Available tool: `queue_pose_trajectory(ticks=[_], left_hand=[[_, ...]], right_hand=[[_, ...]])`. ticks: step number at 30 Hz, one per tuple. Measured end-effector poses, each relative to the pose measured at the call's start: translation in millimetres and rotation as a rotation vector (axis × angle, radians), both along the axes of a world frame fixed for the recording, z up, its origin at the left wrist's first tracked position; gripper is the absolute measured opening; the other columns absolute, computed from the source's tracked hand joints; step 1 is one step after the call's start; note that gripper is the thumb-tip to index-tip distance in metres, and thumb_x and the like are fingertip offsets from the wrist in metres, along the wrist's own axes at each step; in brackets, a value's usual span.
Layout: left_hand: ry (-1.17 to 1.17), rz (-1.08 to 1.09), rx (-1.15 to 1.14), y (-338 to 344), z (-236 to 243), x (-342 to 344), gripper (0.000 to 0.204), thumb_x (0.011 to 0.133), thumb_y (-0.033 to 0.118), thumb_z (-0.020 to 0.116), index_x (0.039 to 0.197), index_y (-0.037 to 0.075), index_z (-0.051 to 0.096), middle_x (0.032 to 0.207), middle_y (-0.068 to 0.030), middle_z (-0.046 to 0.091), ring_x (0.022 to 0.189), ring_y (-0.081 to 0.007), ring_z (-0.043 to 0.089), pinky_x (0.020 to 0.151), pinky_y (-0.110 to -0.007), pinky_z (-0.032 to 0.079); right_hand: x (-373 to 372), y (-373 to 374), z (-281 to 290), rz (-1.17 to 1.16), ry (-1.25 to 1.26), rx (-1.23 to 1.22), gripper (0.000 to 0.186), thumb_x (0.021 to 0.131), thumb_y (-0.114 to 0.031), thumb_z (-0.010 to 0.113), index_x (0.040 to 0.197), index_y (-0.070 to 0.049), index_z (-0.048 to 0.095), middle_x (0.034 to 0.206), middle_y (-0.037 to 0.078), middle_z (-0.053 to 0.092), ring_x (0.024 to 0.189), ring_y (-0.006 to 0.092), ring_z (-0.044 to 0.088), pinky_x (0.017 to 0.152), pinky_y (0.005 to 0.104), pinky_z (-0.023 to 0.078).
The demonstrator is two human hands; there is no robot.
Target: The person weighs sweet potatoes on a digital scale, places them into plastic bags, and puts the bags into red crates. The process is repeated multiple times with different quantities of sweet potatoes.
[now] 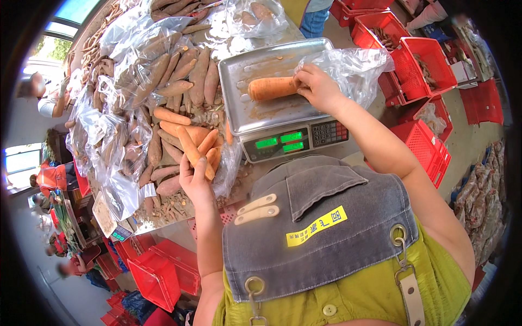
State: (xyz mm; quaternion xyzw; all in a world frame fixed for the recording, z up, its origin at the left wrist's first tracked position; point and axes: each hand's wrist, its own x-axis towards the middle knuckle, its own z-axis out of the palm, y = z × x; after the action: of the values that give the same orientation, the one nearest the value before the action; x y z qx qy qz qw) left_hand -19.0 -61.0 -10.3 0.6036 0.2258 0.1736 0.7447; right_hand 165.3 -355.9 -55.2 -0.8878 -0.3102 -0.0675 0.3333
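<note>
Yellow-green shirt (348,290) and gray denim apron (342,250) are seen at lower centre. At upper centre, a thick carrot (271,88) is grasped by the right hand (322,91) over a digital scale (272,120); left of centre, a slender carrot (191,148) is pinched in the left hand's (197,182) fingers.

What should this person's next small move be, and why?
Perhaps the right-hand grip should open and leave the large carrot on the metal scale pan: it holds just one end, the rest lies over the pan, and the green displays are lit, so touching could skew the reading.
</note>
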Motion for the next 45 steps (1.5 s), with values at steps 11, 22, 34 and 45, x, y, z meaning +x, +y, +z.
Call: queue_pose_trajectory(ticks=[11,22,34,45], left_hand=[[-0.016,-0.085,0.012,-4,-9,-6,0.036,0.088,0.002,0.055,0.122,-0.006,0.050,0.109,-0.0110,0.059,0.095,-0.0161,0.058,0.085,-0.029,0.047],[0.006,-0.089,0.009,-10,-7,-5,0.036,0.088,0.000,0.053,0.124,-0.006,0.048,0.112,-0.0127,0.059,0.101,-0.0184,0.059,0.090,-0.030,0.047],[0.028,-0.237,0.063,-17,0,6,0.041,0.088,0.000,0.050,0.128,-0.008,0.045,0.129,-0.0176,0.053,0.115,-0.0221,0.053,0.100,-0.032,0.040],[0.073,-0.283,0.025,-19,1,7,0.045,0.086,0.000,0.051,0.130,-0.005,0.044,0.131,-0.0135,0.052,0.115,-0.0191,0.052,0.098,-0.029,0.040]], right_hand=[[2,4,5,0.013,0.026,-0.079,0.023,0.073,-0.004,0.066,0.094,-0.009,0.058,0.095,0.010,0.054,0.097,0.0321,0.052,0.083,0.0404,0.045],[9,-20,-4,-0.013,-0.115,-0.071,0.032,0.071,-0.005,0.069,0.098,-0.008,0.053,0.107,0.009,0.054,0.096,0.0272,0.053,0.084,0.0400,0.043],[6,-37,-13,-0.110,0.128,-0.071,0.043,0.072,-0.012,0.072,0.111,-0.005,0.056,0.110,0.012,0.056,0.099,0.0315,0.052,0.088,0.0402,0.043],[-14,-36,-16,-0.102,0.035,-0.058,0.049,0.065,-0.012,0.072,0.112,-0.006,0.057,0.098,0.013,0.052,0.097,0.0332,0.049,0.086,0.0408,0.043]])
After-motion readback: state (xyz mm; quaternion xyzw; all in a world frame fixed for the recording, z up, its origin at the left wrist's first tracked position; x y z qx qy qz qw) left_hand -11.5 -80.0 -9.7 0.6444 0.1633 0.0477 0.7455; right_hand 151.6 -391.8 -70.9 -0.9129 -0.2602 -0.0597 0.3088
